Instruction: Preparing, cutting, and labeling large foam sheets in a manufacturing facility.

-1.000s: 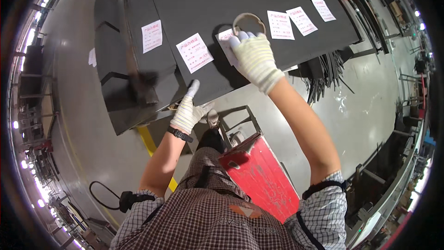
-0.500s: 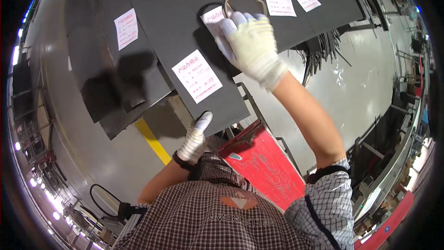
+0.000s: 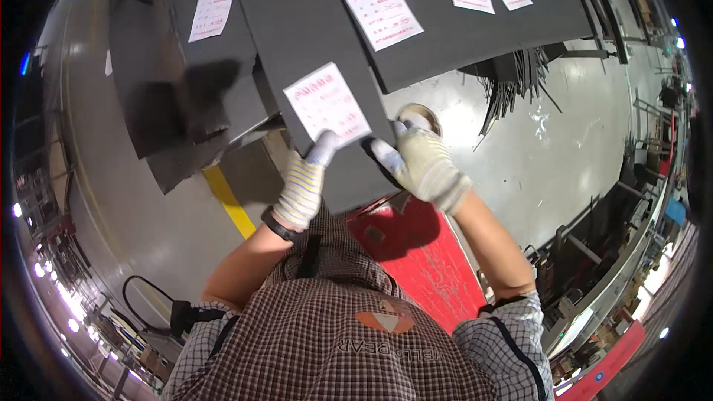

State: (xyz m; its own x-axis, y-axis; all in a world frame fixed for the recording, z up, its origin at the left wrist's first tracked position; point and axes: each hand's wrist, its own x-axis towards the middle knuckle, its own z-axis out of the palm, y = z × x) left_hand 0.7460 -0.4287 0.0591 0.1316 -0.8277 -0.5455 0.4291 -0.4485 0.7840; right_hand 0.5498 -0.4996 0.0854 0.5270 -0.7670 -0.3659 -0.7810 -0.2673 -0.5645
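A long black sheet (image 3: 338,178) reaches toward me, with a white label (image 3: 327,104) in red print lying on its near part. My left hand (image 3: 301,189), in a striped knit glove, is closed on the sheet's left edge, its thumb on top by the label's lower corner and its other fingers hidden. My right hand (image 3: 431,171), gloved too, is at the sheet's right edge, its thumb toward the surface. It is closed on a beige ring-shaped roll of tape (image 3: 438,126), which sticks out beyond the fingers.
More black sheets (image 3: 438,52) lie beyond, bearing several white labels, one a larger label (image 3: 382,15). Black strips (image 3: 512,89) hang off the right side. A scratched red panel (image 3: 431,275) stands below my right hand. A yellow line (image 3: 229,200) crosses the grey floor.
My right hand has come back toward me with the roll of tape, from the far label to the near sheet's right edge. My left hand has moved slightly up, its thumb reaching the near label.
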